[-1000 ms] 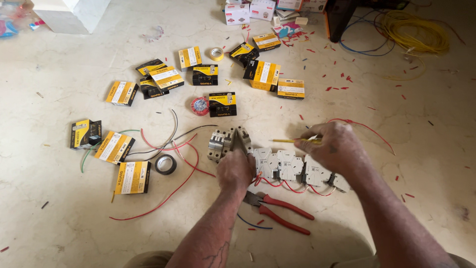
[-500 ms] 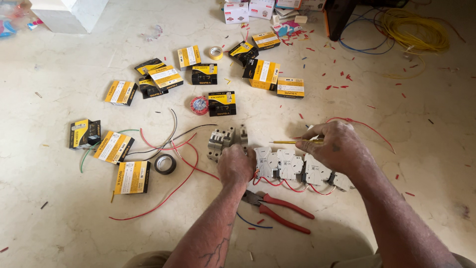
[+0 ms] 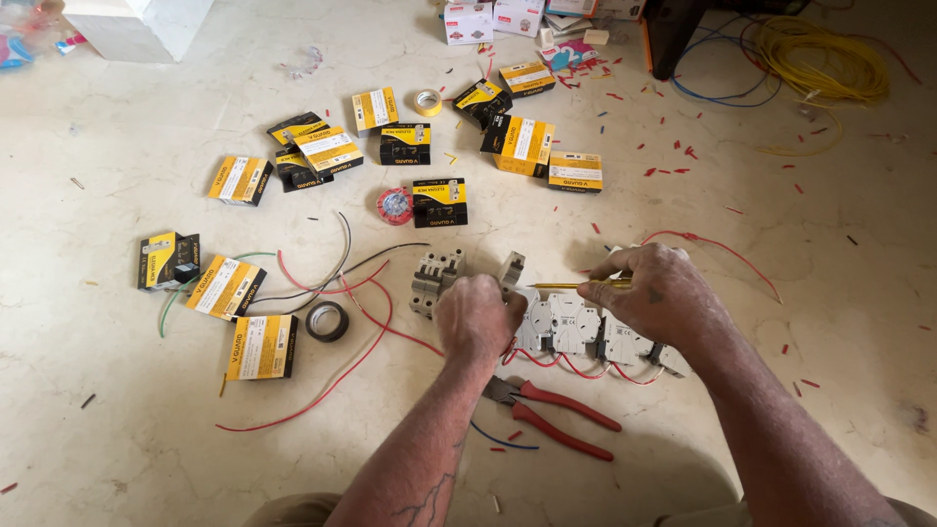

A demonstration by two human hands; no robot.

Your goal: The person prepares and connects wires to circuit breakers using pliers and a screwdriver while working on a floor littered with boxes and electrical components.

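My left hand (image 3: 475, 317) is closed on the left end of a row of white circuit breakers (image 3: 571, 324) lying on the floor, joined by short red wire loops. My right hand (image 3: 656, 293) grips a yellow-handled screwdriver (image 3: 576, 285), its shaft pointing left toward the breaker beside my left hand. A separate grey breaker block (image 3: 435, 277) lies just left of my left hand. Red-handled pliers (image 3: 556, 415) rest on the floor just below the row of breakers.
Yellow-and-black boxes (image 3: 260, 345) lie scattered to the left and far side. A black tape roll (image 3: 327, 321), a red tape roll (image 3: 394, 206), loose red, black and green wires (image 3: 337, 283), a yellow cable coil (image 3: 805, 60) and red wire scraps surround the spot.
My left hand has shifted slightly along the breaker row; the screwdriver in my right hand stays at the same breaker. Little else has moved.
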